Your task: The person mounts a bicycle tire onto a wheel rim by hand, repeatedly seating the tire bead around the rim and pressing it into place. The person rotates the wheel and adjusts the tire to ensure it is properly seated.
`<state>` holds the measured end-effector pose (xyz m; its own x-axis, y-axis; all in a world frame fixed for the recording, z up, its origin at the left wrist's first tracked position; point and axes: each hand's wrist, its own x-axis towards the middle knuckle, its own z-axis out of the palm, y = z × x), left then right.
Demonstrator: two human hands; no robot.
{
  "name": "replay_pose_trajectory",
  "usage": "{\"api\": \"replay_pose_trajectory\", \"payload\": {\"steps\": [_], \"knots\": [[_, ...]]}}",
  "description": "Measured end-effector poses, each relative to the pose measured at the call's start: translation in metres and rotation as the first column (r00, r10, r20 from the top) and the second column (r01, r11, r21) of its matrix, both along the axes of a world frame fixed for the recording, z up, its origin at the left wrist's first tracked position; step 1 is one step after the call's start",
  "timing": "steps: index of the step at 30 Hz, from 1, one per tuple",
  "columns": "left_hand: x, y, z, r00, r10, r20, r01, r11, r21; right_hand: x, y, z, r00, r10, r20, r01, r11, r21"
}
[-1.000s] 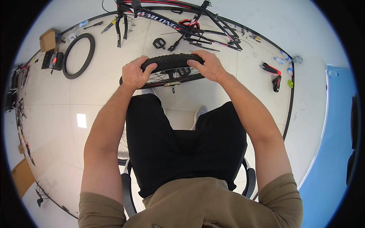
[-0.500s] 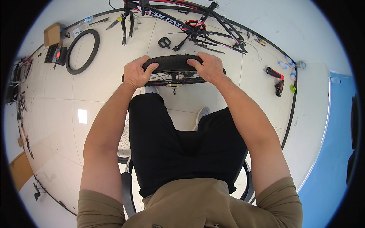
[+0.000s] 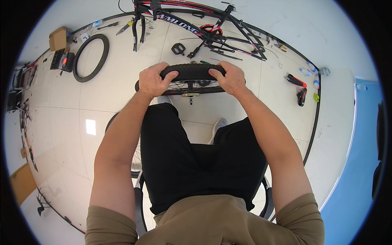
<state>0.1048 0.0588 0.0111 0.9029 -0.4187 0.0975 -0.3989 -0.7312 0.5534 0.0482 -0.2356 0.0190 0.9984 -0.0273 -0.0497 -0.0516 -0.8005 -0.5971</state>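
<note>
A spoked bicycle wheel (image 3: 190, 72) with a black knobbly tyre stands upright in front of my knees, its axle and hub poking toward me. My left hand (image 3: 155, 79) is wrapped round the tyre on the left of its top, thumb on the near side. On the right of the top, my right hand (image 3: 230, 78) grips the same tyre in like manner, its thumb also toward me. The fingers of both hands are partly hidden behind the tyre. A small stretch of green shows at the tyre's far edge, too little to name.
Beyond the wheel lies a black and red bicycle frame (image 3: 183, 25), with a loose pedal (image 3: 178, 49) near it. A bare tyre (image 3: 104, 57) and an open cardboard box (image 3: 60, 38) are at far left. A red and black tool-like part (image 3: 297, 80) and plastic bottles (image 3: 304, 72) lie right.
Both hands keep their hold on the tyre. The whole view has shifted slightly, and the right hand now sits a little farther round the tyre's top. More of another wheel shows by my left forearm.
</note>
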Motion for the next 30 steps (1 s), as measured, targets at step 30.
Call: {"api": "replay_pose_trajectory", "payload": {"steps": [30], "knots": [[-0.062,-0.187,0.044,0.948,0.139,-0.287,-0.108,0.987,0.120,-0.094,0.009,-0.014,0.769,-0.312,-0.558,0.530,-0.177,0.830]]}}
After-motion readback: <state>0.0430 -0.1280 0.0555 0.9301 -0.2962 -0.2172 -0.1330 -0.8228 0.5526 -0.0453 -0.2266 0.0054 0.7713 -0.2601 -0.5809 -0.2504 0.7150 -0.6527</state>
